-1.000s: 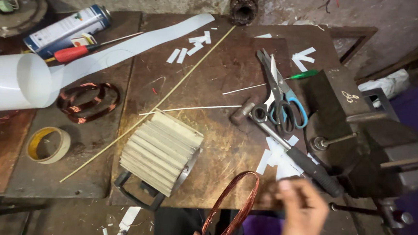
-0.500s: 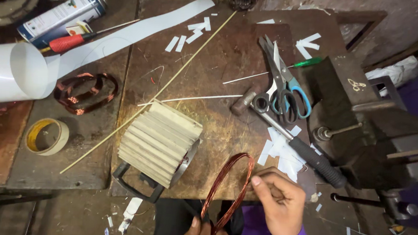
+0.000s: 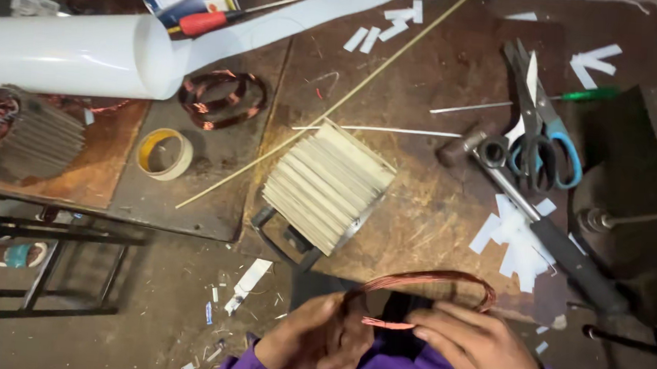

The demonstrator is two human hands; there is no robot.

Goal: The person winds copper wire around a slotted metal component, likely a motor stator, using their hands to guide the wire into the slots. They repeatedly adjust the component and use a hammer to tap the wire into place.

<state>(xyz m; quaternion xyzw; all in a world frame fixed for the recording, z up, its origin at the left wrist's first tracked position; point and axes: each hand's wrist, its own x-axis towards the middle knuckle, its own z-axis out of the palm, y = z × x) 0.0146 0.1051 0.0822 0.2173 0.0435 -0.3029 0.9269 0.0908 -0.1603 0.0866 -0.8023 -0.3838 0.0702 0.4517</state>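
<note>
Near the bottom edge, two hands hold a loop of copper wire (image 3: 421,293) over the near side of the rusty workbench (image 3: 432,236). The left hand (image 3: 315,342) is closed around the loop's left end. The right hand (image 3: 478,349) pinches its lower strands with thumb and fingers. Just beyond the loop sits a ribbed metal motor body (image 3: 328,184). Scissors (image 3: 545,122) and a hammer (image 3: 532,212) lie to the right.

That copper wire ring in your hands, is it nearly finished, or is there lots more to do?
Already wound: the copper wire coil is a full loop, and another wound coil lies on the bench. In hand: the left hand and right hand pinch its loose wire ends. Left: the finned motor housing sits apart, no coil visibly fitted.
</note>
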